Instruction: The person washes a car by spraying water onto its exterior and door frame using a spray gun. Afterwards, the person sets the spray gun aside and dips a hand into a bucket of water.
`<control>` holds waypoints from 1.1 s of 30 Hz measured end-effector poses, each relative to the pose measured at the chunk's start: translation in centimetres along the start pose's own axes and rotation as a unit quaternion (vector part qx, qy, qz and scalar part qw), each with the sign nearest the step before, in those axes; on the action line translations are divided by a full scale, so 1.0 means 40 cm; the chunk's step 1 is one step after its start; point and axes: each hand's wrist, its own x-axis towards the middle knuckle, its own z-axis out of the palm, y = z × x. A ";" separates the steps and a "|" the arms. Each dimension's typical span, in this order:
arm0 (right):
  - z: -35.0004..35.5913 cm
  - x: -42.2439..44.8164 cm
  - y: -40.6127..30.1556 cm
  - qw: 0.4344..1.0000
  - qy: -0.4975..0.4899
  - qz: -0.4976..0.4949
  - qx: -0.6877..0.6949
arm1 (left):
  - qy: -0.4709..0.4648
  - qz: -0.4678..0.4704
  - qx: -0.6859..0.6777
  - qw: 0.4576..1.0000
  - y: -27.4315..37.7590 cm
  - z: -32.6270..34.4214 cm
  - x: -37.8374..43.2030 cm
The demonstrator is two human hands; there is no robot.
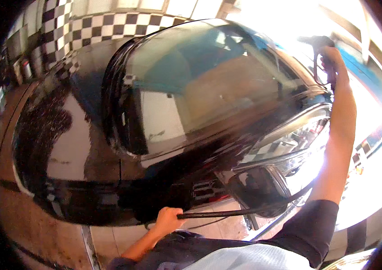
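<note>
In front of me stands a dark, glossy car (164, 182), its bonnet (103, 158) to the left and its windshield (218, 81) in the middle. Water drops cover part of the bonnet. My right hand (333, 55) is raised at the far right above the roof side, gripping a black trigger spray gun (322, 41) whose nozzle points left over the car. Low beside the front fender, my left hand (169, 219) is closed around a black hose (224, 214). The hose passes the door mirror (260, 189) and goes out of sight behind my right arm.
A black-and-white checkered wall (110, 25) runs behind the car. The tiled floor (49, 233) has a metal strip (91, 249) across it. Glare washes out the right side. Several blurred items stand at the far left, one a bottle-like container (27, 69).
</note>
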 end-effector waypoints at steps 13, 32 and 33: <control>0.090 -0.276 -0.173 0.970 -0.227 -0.081 -0.008 | -0.044 0.064 0.004 0.997 0.023 0.019 -0.085; -0.046 -0.713 -0.069 0.953 -0.302 0.008 0.000 | -0.058 0.179 -0.028 0.982 0.130 0.016 -0.241; -0.040 -0.733 -0.063 0.950 -0.312 0.006 0.002 | -0.030 0.206 -0.022 0.978 0.127 0.014 -0.237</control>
